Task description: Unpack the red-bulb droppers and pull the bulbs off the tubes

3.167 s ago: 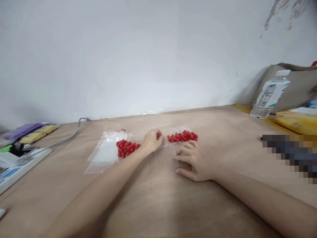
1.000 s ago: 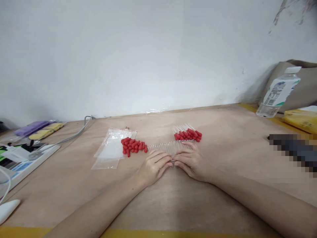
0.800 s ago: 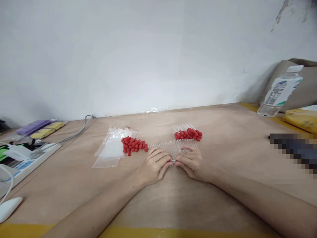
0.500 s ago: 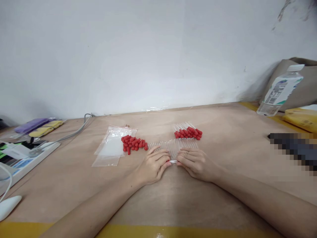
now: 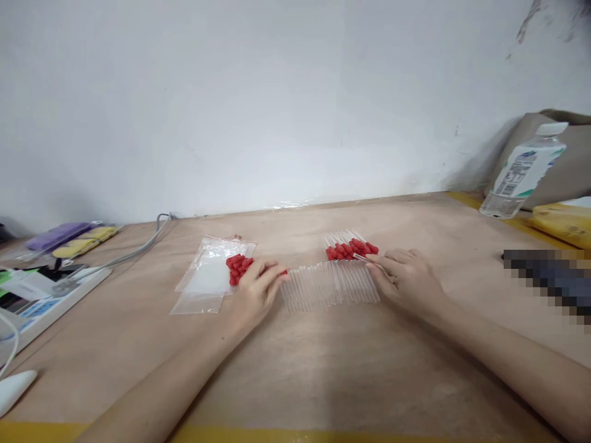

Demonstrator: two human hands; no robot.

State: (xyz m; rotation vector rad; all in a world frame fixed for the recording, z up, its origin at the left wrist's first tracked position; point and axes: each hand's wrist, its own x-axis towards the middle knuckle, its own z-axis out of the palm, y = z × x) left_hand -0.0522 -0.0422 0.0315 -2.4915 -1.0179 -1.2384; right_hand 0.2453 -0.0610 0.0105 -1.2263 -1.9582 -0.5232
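My left hand [image 5: 257, 294] is closed, with a red rubber bulb [image 5: 283, 272] pinched at its fingertips. It lies beside a pile of red rubber bulbs [image 5: 237, 268], partly covering them. My right hand [image 5: 406, 277] grips a thin clear tube [image 5: 361, 257] between thumb and fingers, over the near edge of a cluster of tubes capped with red bulbs [image 5: 344, 251]. I cannot tell whether the held tube carries a bulb. Between my hands, a row of bare clear tubes [image 5: 318, 286] lies side by side on the table.
Clear plastic bags [image 5: 198, 283] lie left of the loose bulbs. Farther left are a power strip [image 5: 60, 301] with cables and purple and yellow packs [image 5: 85, 241]. At right stand a water bottle [image 5: 521, 172] and a grey bag [image 5: 554, 166], near a blurred dark object [image 5: 549, 277].
My hands have moved apart from the tube they held together. The right went up and right to the capped tubes with a tube; the left went left to the bulbs and now holds one.
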